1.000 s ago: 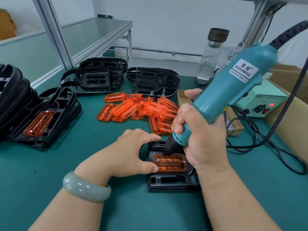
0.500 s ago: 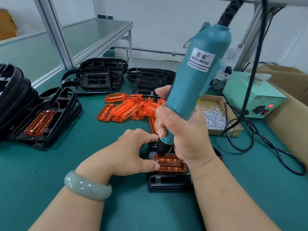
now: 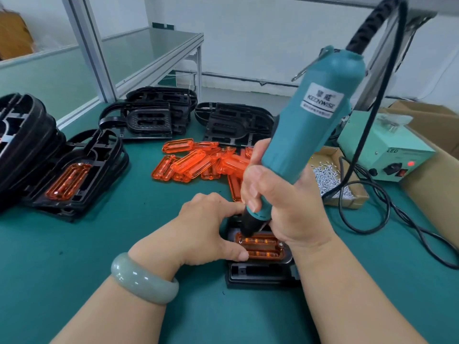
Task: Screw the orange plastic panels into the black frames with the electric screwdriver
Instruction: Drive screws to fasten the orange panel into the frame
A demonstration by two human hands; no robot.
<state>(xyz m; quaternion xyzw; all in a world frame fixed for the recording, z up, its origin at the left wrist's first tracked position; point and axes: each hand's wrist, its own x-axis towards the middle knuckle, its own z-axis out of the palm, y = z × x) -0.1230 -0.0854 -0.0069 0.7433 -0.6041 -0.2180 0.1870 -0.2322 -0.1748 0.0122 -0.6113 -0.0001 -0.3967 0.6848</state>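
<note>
A black frame [image 3: 258, 276] lies on the green mat in front of me with an orange panel [image 3: 263, 249] seated in it. My right hand [image 3: 285, 204] grips the teal electric screwdriver [image 3: 310, 125] almost upright, its black tip at the panel's far left corner. My left hand [image 3: 206, 232] rests against the frame's left side, its thumb on the panel's left edge and its forefinger by the tool's tip. A heap of loose orange panels [image 3: 198, 162] lies behind the hands.
At the left a finished frame with an orange panel [image 3: 69, 180] tops a black stack. More black frames [image 3: 154, 115] lie at the back. A cardboard tray of screws [image 3: 330, 180], the green power box [image 3: 387, 145] and looping black cables [image 3: 387, 219] sit at the right.
The screwdriver has swung from a strong rightward lean to nearly upright, its tip staying at the panel's far left corner. My left hand has kept its place on the frame.
</note>
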